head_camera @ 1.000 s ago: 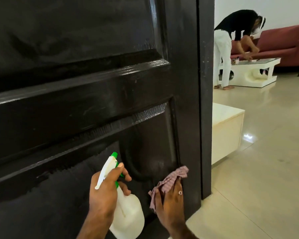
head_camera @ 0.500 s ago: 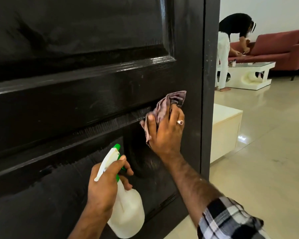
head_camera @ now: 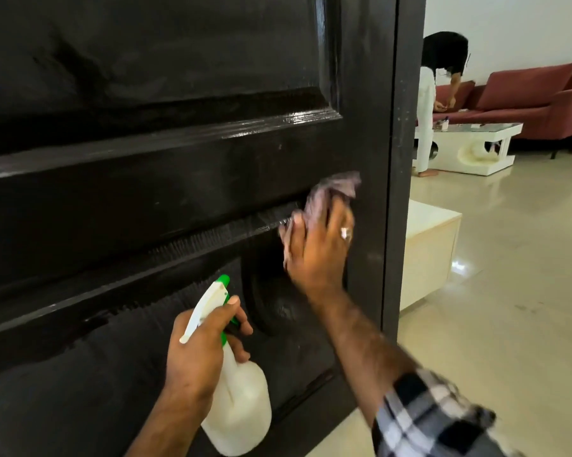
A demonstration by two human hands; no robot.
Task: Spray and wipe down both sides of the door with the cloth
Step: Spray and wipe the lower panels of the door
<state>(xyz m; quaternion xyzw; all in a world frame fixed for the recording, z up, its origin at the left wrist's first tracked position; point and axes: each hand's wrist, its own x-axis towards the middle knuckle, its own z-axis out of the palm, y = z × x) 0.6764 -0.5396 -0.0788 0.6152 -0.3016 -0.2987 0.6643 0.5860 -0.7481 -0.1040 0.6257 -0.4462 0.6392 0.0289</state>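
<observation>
A glossy dark panelled door fills the left and middle of the head view, its free edge at the right. My right hand presses a pinkish checked cloth flat against the door near that edge, at the top corner of the lower panel. My left hand is lower down, wrapped around the neck of a white spray bottle with a white and green trigger head, its nozzle pointing toward the door.
A cream low cabinet stands just beyond the door's edge. Farther back a person bends over a white coffee table in front of a red sofa. Shiny beige tiled floor spreads to the right.
My right hand carried the cloth up from the bottom of the lower panel to its top corner near the door's edge. My left hand with the bottle stayed roughly in place.
</observation>
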